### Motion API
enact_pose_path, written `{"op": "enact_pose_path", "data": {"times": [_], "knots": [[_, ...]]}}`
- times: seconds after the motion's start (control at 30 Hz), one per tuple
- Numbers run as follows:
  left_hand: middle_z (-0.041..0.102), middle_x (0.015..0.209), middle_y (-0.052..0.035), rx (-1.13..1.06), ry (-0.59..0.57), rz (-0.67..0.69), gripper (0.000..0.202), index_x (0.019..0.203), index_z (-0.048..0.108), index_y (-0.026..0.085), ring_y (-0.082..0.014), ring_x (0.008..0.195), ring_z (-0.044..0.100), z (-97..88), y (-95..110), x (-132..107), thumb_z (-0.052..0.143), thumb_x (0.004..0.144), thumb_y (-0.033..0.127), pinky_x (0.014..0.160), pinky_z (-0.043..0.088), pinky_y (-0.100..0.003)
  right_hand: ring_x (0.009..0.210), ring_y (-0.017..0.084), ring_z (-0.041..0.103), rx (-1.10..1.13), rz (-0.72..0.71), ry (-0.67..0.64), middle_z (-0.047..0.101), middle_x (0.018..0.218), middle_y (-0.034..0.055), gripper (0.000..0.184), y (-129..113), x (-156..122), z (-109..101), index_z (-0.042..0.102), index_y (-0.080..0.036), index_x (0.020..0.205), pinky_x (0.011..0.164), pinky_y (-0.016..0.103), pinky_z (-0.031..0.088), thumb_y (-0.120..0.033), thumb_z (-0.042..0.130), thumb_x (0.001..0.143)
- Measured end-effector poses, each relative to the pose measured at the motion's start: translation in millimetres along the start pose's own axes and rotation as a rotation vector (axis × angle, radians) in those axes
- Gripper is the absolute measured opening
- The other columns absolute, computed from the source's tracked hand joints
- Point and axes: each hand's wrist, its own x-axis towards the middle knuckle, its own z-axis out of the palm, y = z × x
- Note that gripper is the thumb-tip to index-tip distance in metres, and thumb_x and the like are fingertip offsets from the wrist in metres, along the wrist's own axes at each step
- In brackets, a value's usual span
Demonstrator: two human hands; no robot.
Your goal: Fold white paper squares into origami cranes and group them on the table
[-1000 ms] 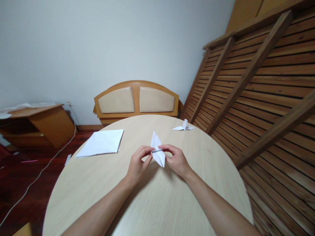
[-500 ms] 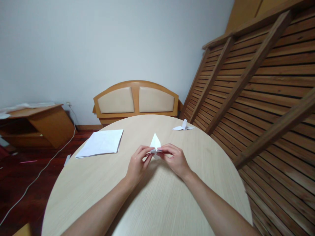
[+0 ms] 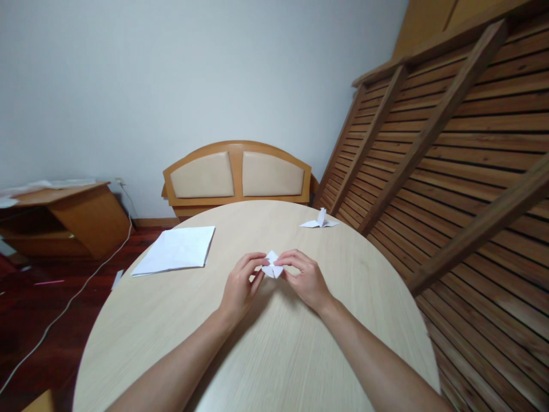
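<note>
A small piece of folded white paper (image 3: 273,270) is held between my two hands, just above the middle of the round table (image 3: 257,355). My left hand (image 3: 242,281) pinches its left side between thumb and fingers. On the right side, my right hand (image 3: 306,279) grips it the same way. The paper's lower part faces me with a folded point, and another tip rises behind the fingers. Fingertips cover both side edges. Farther back on the right stands a finished-looking white paper crane (image 3: 321,220) with its wings spread, apart from my hands.
A stack of white paper sheets (image 3: 175,250) lies on the table's left. Behind the table is a padded headboard (image 3: 237,171). Wooden slats (image 3: 450,189) lean along the right. A low wooden cabinet (image 3: 81,220) and a white cable (image 3: 81,289) are at the left.
The tall paper point that stood up between my hands has tipped down, and the folded lower part now shows toward me. Both hands stay in nearly the same place.
</note>
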Motion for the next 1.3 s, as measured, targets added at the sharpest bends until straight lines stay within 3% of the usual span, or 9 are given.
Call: {"op": "enact_pose_path", "data": {"times": [0.23, 0.37, 0.57, 0.73, 0.9, 1.03, 1.3], "knots": [[0.069, 0.095, -0.0072, 0.021, 0.001, 0.016, 0.019, 0.101, 0.072, 0.023, -0.0186, 0.087, 0.063, -2.2, 0.9, 1.4, 0.056, 0.092, 0.017, 0.070, 0.055, -0.028, 0.090, 0.022, 0.065, -0.029, -0.012, -0.042, 0.071, 0.091, 0.0046, 0.006, -0.4, 2.0, -4.2, 0.073, -0.026, 0.093, 0.082, 0.037, 0.051, -0.029, 0.068, 0.089], [0.071, 0.086, -0.0053, -0.029, -0.009, -0.063, 0.013, 0.095, 0.074, 0.022, -0.0171, 0.080, 0.065, -3.2, 5.2, 3.9, 0.063, 0.090, 0.025, 0.062, 0.052, -0.024, 0.090, 0.021, 0.062, -0.028, -0.004, -0.113, 0.068, 0.091, 0.0045, 0.005, -2.3, 3.4, -4.8, 0.068, -0.023, 0.092, 0.081, 0.035, 0.048, -0.026, 0.064, 0.093], [0.074, 0.089, -0.0054, -0.078, -0.001, -0.155, 0.011, 0.090, 0.074, 0.021, -0.0165, 0.081, 0.067, -1.9, 5.3, 4.9, 0.066, 0.087, 0.028, 0.060, 0.050, -0.022, 0.087, 0.019, 0.057, -0.014, 0.037, -0.140, 0.062, 0.090, 0.0035, 0.005, -6.0, 2.0, -2.5, 0.067, -0.022, 0.093, 0.078, 0.032, 0.045, -0.021, 0.063, 0.092], [0.072, 0.087, -0.0051, -0.062, -0.012, -0.112, 0.010, 0.090, 0.071, 0.020, -0.0158, 0.080, 0.066, -1.8, 9.2, 4.1, 0.065, 0.087, 0.028, 0.060, 0.049, -0.022, 0.087, 0.018, 0.057, 0.089, 0.059, -0.124, 0.062, 0.091, 0.0026, 0.010, -5.3, 1.1, -0.8, 0.070, -0.024, 0.095, 0.077, 0.031, 0.045, -0.019, 0.063, 0.092], [0.065, 0.094, -0.0061, -0.016, 0.051, -0.048, 0.008, 0.091, 0.063, 0.019, -0.0159, 0.086, 0.063, -2.8, 14.7, 2.8, 0.057, 0.091, 0.024, 0.061, 0.049, -0.021, 0.086, 0.017, 0.058, 0.192, 0.081, -0.044, 0.062, 0.092, 0.0026, 0.007, -2.9, 0.5, 0.4, 0.070, -0.023, 0.092, 0.077, 0.031, 0.046, -0.019, 0.065, 0.089], [0.066, 0.092, -0.0053, 0.000, 0.001, -0.029, 0.008, 0.093, 0.062, 0.018, -0.0151, 0.084, 0.063, -3.2, 11.8, 1.1, 0.055, 0.091, 0.022, 0.063, 0.049, -0.022, 0.086, 0.018, 0.059, 0.213, 0.086, -0.026, 0.063, 0.092, 0.0030, 0.007, -1.1, 0.2, -0.3, 0.070, -0.022, 0.091, 0.076, 0.032, 0.047, -0.019, 0.067, 0.087], [0.071, 0.094, -0.0049, -0.034, 0.000, -0.170, 0.013, 0.098, 0.065, 0.019, -0.0167, 0.087, 0.067, -2.7, 7.6, 0.8, 0.059, 0.089, 0.027, 0.064, 0.051, -0.023, 0.087, 0.018, 0.061, 0.163, 0.155, -0.080, 0.067, 0.092, 0.0024, 0.008, -1.7, 1.3, -1.4, 0.072, -0.023, 0.093, 0.081, 0.032, 0.047, -0.024, 0.067, 0.088]]}}
